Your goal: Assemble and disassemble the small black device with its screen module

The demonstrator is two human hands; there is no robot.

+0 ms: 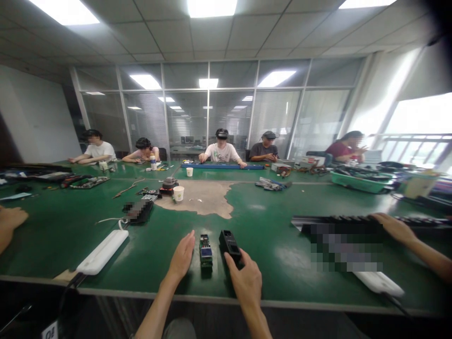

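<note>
A small green circuit board module (205, 252), with a dark bluish part near its middle, lies on the green table between my two hands. My left hand (182, 255) rests on its edge just left of the board, fingers stretched out and holding nothing. On the board's right, my right hand (245, 278) grips the near end of a black plastic housing (229, 242) between thumb and fingers. Openings show in the housing's upper face. The housing and the board are apart, and the fingertips behind the housing are partly hidden.
White power strips lie left (102, 252) and right (377, 282). A paper cup (178, 193) stands on a brown patch (212, 200) ahead. Another person's hand (397, 228) touches a long black part (332, 221) at right; another hand (12, 223) is at far left. Several people sit opposite.
</note>
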